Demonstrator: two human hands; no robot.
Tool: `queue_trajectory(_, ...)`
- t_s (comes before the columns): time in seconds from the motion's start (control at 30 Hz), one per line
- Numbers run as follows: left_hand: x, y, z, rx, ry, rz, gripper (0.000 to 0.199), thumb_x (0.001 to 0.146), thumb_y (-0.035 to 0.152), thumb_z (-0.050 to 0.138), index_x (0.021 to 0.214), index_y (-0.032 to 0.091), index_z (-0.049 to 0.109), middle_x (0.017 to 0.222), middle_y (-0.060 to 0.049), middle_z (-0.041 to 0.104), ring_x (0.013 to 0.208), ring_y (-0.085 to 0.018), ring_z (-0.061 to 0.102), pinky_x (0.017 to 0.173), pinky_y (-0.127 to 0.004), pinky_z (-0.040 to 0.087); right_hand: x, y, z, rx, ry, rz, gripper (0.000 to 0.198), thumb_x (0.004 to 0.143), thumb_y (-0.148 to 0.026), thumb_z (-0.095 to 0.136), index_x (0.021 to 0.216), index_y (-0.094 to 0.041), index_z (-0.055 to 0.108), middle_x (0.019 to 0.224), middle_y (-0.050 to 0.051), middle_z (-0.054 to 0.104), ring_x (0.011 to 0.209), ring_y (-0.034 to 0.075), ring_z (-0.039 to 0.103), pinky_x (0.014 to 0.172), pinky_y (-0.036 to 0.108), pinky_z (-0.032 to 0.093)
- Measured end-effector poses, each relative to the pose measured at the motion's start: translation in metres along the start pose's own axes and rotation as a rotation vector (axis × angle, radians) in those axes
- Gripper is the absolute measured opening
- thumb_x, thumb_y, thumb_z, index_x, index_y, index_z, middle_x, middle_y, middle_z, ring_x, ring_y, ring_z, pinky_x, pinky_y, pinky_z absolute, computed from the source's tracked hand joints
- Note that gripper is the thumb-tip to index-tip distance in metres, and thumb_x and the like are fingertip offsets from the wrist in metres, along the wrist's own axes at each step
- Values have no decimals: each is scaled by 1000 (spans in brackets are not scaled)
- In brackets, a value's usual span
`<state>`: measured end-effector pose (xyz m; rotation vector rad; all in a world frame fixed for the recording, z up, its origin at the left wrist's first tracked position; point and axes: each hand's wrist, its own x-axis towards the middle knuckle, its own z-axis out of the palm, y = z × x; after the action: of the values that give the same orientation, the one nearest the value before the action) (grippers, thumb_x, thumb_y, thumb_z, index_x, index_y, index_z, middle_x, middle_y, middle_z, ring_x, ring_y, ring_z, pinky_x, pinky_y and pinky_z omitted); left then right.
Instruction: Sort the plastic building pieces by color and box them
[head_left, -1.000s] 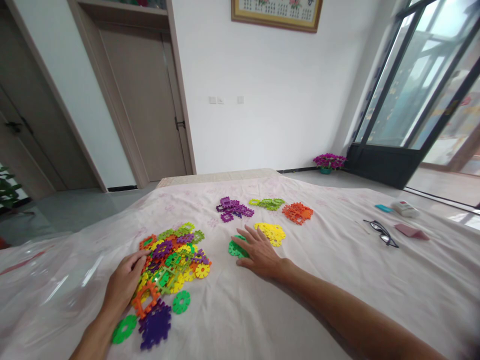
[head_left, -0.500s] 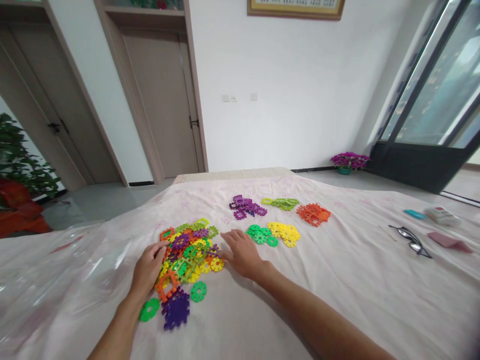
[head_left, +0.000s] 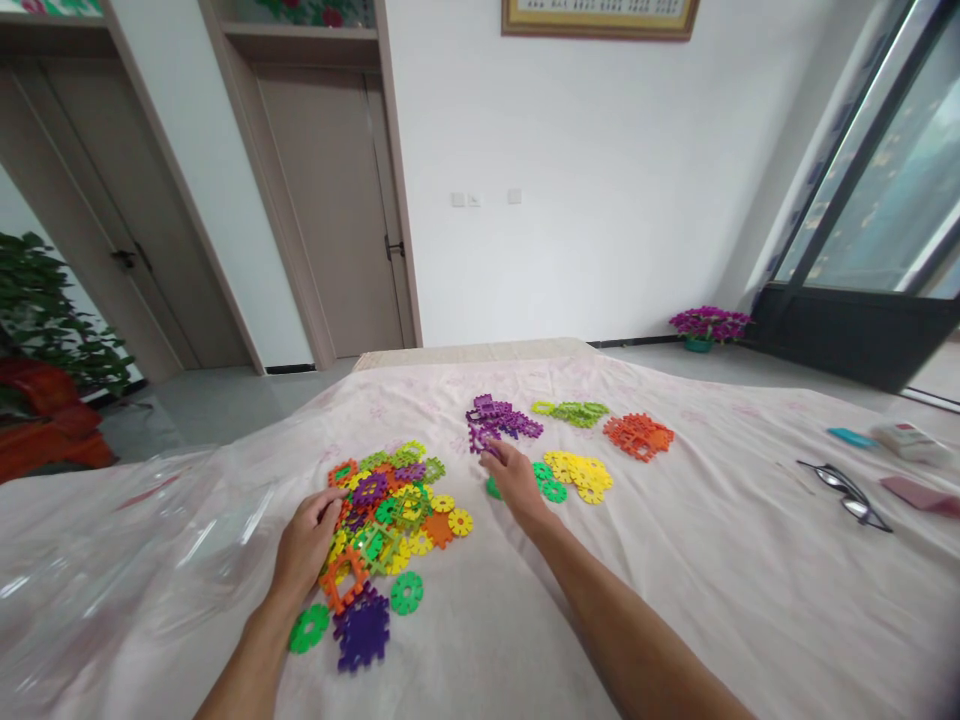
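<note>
My right hand [head_left: 516, 480] reaches over the cloth with its fingertips pinched on a purple plastic interlocking piece [head_left: 482, 437], at the near edge of a pile of purple pieces [head_left: 510, 418]. Part of the green disc group [head_left: 553, 490] is hidden beneath this hand. My left hand [head_left: 309, 535] lies against the left side of a mixed heap of colourful interlocking pieces [head_left: 397, 510]. Its thumb and index finger are apart, and I see nothing held there. Near the heap's front lie a dark purple square [head_left: 363, 632] and loose green discs [head_left: 406, 593].
Yellow discs [head_left: 581, 474], orange pieces [head_left: 638, 437] and lime-green pieces [head_left: 580, 413] form separate groups on the pink-white cloth [head_left: 675, 580]. Eyeglasses [head_left: 846, 492] and a pink case [head_left: 921, 495] lie at right. Clear plastic wrapping [head_left: 202, 545] spreads at left.
My right hand has moved from the mixed heap's right side, away from me and rightward, to the purple pile, with a purple piece in its fingers. My left hand stays at the heap.
</note>
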<state>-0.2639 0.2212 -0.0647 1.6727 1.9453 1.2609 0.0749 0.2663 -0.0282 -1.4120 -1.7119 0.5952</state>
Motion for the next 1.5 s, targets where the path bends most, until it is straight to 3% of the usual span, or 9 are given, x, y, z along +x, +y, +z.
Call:
queue_trajectory(0.07, 1, -1, 1, -8, -4, -3, 44, 87, 47, 46, 110, 20, 72, 125, -8, 67, 120, -25, 58, 108, -37, 40, 12, 10, -2, 153, 88, 56, 44, 91, -35, 50, 131, -19, 58, 104, 7, 73, 88, 23, 67, 81, 37, 53)
queue_trajectory(0.17, 1, -1, 1, -16, -2, -3, 44, 87, 47, 46, 109, 20, 72, 124, -9, 67, 120, -26, 58, 109, -38, 40, 13, 20, -3, 126, 165, 41, 59, 88, -30, 50, 145, -20, 43, 119, 11, 70, 88, 21, 66, 87, 40, 53)
queue_trajectory(0.23, 0, -1, 1, -19, 0, -1, 44, 87, 47, 46, 110, 20, 72, 125, -9, 67, 121, -26, 58, 109, -38, 39, 3, 21, -1, 40, 140, 1, 52, 88, -26, 49, 140, -21, 51, 115, 10, 71, 89, 22, 66, 89, 40, 51)
queue_trajectory(0.33, 0, 0, 1, -12, 4, -2, 43, 87, 47, 47, 109, 20, 72, 124, -8, 67, 120, -25, 59, 109, -36, 39, -18, 13, 5, -45, -33, -118, 34, 90, -26, 51, 121, -23, 66, 106, 7, 73, 91, 21, 66, 87, 35, 50)
queue_trajectory(0.53, 1, 1, 0, -5, 10, 9, 42, 87, 47, 46, 106, 20, 73, 122, -8, 68, 118, -25, 59, 108, -36, 40, -38, -8, 10, -214, -285, -372, 29, 81, -33, 71, 108, -23, 72, 104, 5, 67, 100, 21, 59, 91, 32, 42)
queue_trajectory(0.93, -1, 5, 0, -7, 4, -13, 44, 86, 47, 46, 108, 20, 73, 124, -8, 68, 118, -25, 60, 107, -36, 41, -38, -3, 7, -133, -223, -237, 9, 85, -28, 66, 82, -19, 67, 82, 1, 65, 78, 16, 57, 69, 25, 38)
queue_trajectory(1.03, 0, 3, 1, 2, -12, -16, 44, 87, 47, 46, 109, 20, 72, 125, -8, 67, 120, -25, 59, 108, -36, 40, -34, 2, 5, -33, -145, -191, 13, 88, -30, 60, 81, -20, 65, 77, 0, 66, 71, 15, 57, 64, 24, 37)
queue_trajectory(1.2, 1, 0, 2, 8, -3, -12, 44, 86, 49, 46, 107, 21, 73, 123, -7, 68, 119, -25, 59, 108, -37, 40, -16, 22, -16, -22, 111, -159, 22, 94, -33, 49, 86, -20, 65, 85, 3, 69, 80, 18, 60, 74, 27, 41)
queue_trajectory(1.5, 1, 0, 2, 29, -1, -1, 44, 86, 49, 45, 107, 22, 73, 123, -6, 68, 118, -25, 60, 107, -36, 41, 5, 68, -83, -444, 483, 173, 34, 101, -36, 40, 102, -22, 71, 97, 8, 71, 91, 23, 57, 78, 33, 36)
